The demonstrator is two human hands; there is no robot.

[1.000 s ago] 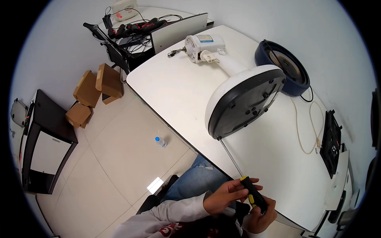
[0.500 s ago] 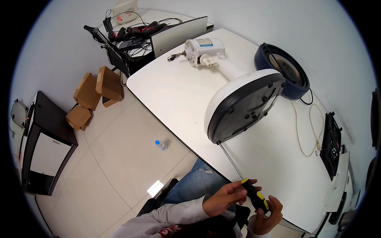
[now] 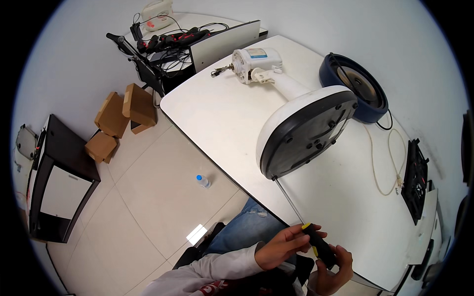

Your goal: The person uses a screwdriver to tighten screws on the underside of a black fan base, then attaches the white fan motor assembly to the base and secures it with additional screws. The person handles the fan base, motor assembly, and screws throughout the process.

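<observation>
A white electric fan body (image 3: 289,89) lies on its side on the white table (image 3: 207,123), its motor end at the back and the black underside of its base (image 3: 301,143) facing me. Both hands are closed on a long screwdriver (image 3: 318,244) with a black and yellow handle. My left hand (image 3: 281,246) pinches the handle near the shaft, while my right hand (image 3: 335,269) wraps the butt end. The thin shaft runs up to the near lower edge of the base, and the tip meets it at a rubber foot or screw hole; which one I cannot tell.
Behind the base sits a round dark blue appliance (image 3: 353,89) with a cord. A cream cable (image 3: 373,170) and a black plastic frame (image 3: 414,182) lie on the right. On the floor are a water bottle (image 3: 203,181) and cardboard boxes (image 3: 111,116). A cabinet (image 3: 64,182) stands left.
The screwdriver handle has turned about its axis, so its yellow patches show elsewhere. My right fingers have shifted round it. The whole view has slid slightly; the fan stays put.
</observation>
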